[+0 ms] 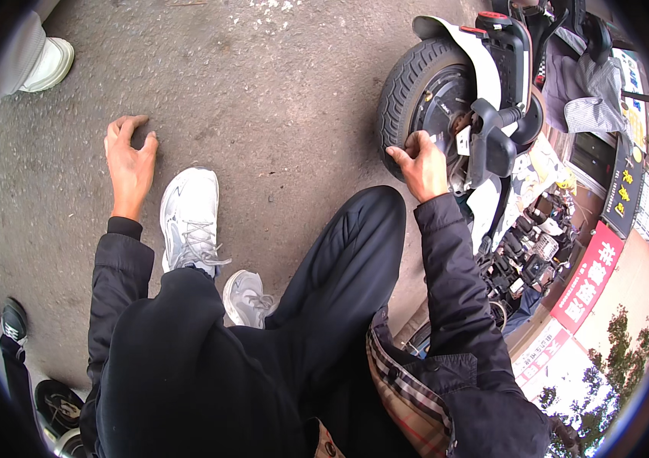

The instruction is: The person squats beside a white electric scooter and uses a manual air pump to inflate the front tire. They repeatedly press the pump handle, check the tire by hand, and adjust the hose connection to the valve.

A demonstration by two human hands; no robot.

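Observation:
My left hand hovers over the asphalt, fingers curled and thumb apart, holding nothing. On the right, my right hand is at the lower edge of a scooter's wheel, its thumb and forefinger near each other beside the black tyre. Whether the fingers touch the tyre or pinch something small cannot be made out. The wheel has a dark hub and a white fender over it. A black plastic part of the scooter lies just right of my right hand. My white running shoes rest on the ground below my hands.
Another person's white shoe stands at the upper left, and a dark shoe at the lower left. Part of another wheel shows at the bottom left. Several parked two-wheelers and a red shop sign are at the right.

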